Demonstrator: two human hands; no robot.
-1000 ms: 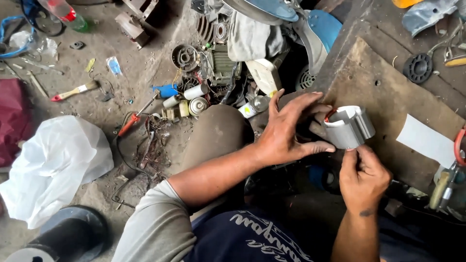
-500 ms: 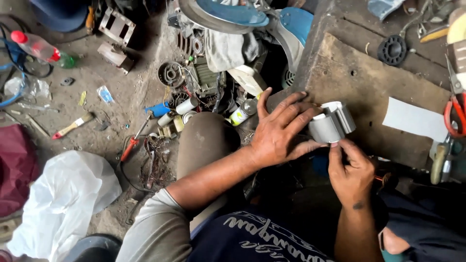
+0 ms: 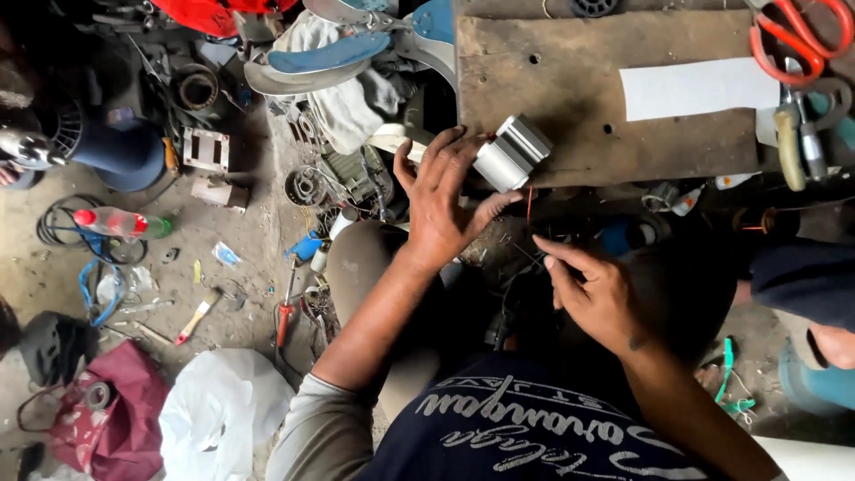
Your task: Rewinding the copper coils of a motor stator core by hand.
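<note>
My left hand (image 3: 445, 200) grips a small silver-grey metal cylinder (image 3: 512, 153) at the near edge of a worn wooden board (image 3: 570, 80). A thin red wire (image 3: 529, 203) hangs down from the cylinder. Lower and to the right, my right hand (image 3: 595, 294) is apart from the cylinder, fingers curled with thumb and forefinger pinched; whether it holds a fine wire is too small to tell. My bent knee (image 3: 361, 258) lies just left of the left wrist.
On the board lie a white paper strip (image 3: 699, 87), red-handled scissors (image 3: 793, 40) and a hand tool (image 3: 788, 147). The dirt floor at left holds a plastic bottle (image 3: 116, 223), a white bag (image 3: 218, 414), a maroon bag (image 3: 111, 414), screwdrivers, metal parts and blue fan blades (image 3: 347, 49).
My right hand has come off the cylinder and dropped toward my lap. The left hand still holds the cylinder against the board. The view has swung left and down.
</note>
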